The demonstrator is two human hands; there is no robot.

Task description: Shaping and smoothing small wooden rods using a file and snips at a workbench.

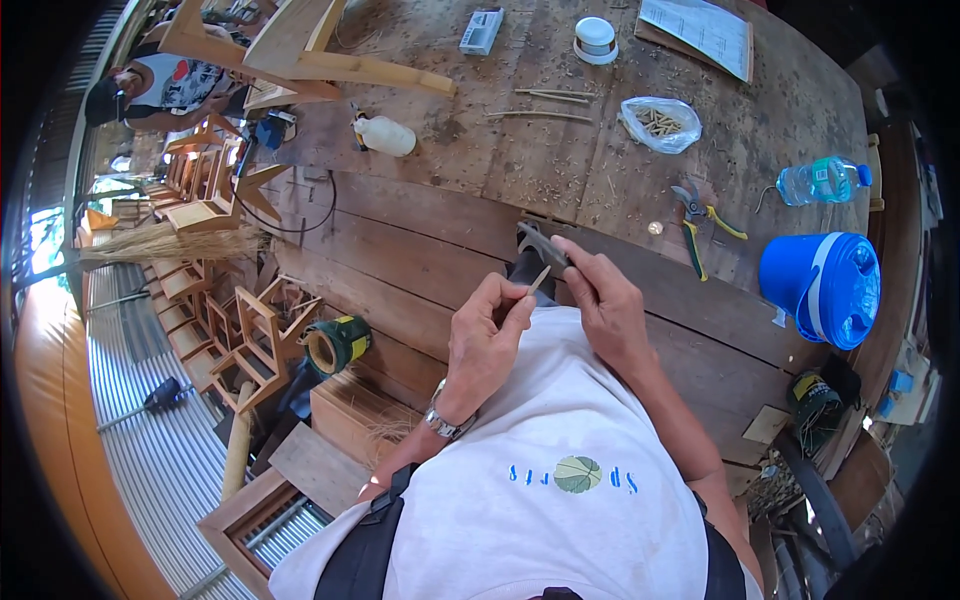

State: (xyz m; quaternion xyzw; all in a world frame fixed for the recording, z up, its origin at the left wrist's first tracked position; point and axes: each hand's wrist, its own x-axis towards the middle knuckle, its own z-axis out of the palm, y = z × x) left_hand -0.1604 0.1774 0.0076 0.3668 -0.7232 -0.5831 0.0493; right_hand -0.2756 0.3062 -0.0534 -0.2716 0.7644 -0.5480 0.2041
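My left hand (484,338), with a metal watch on its wrist, pinches a short pale wooden stick (541,278) between thumb and fingers. The stick's narrow end points up and to the right. In my right hand (606,308) is a knife (543,246) with a broad grey blade; its handle is mostly hidden by my fingers. The blade lies just beyond the stick's tip, and I cannot tell whether they touch. Both hands are in front of my white shirt, close to the near edge of the wooden table (450,150).
On the table are a plastic bag of short wooden pegs (660,124), thin sticks (540,115), pruning shears (692,225), a white bottle (385,136), a water bottle (822,182) and a blue bucket (785,275). Wooden frames (250,345) stand at left. Another person (175,85) is at far left.
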